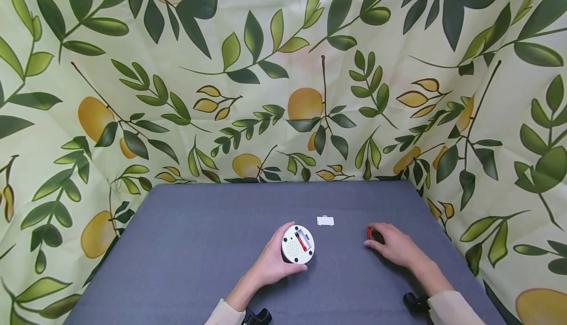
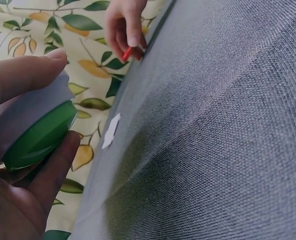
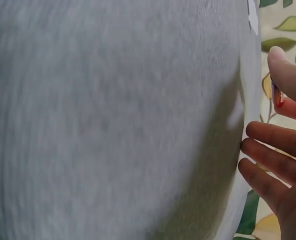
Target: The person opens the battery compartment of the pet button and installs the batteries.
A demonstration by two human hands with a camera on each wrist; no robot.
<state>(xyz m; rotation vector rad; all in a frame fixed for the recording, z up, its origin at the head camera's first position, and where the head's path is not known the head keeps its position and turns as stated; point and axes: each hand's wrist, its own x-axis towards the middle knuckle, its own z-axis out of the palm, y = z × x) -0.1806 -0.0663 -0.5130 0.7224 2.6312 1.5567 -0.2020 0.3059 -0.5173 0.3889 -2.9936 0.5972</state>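
My left hand (image 1: 273, 260) grips a small round device with a white base (image 1: 292, 253), the underside turned up toward the head camera. The left wrist view shows its green band (image 2: 40, 135) between thumb and fingers. In the base is an uncovered battery slot holding a red battery (image 1: 302, 241), with bare space alongside it. To the right, my right hand (image 1: 396, 247) pinches another red battery (image 3: 279, 96) between thumb and index finger, the other fingers spread. A white battery cover (image 1: 325, 221) lies on the table between the hands, a little farther back.
A blue-grey cloth covers the table (image 1: 199, 236). Behind it and along both sides hangs a fabric (image 1: 266, 133) printed with leaves and oranges. Dark wrist cameras (image 1: 416, 303) sit at both sleeves.
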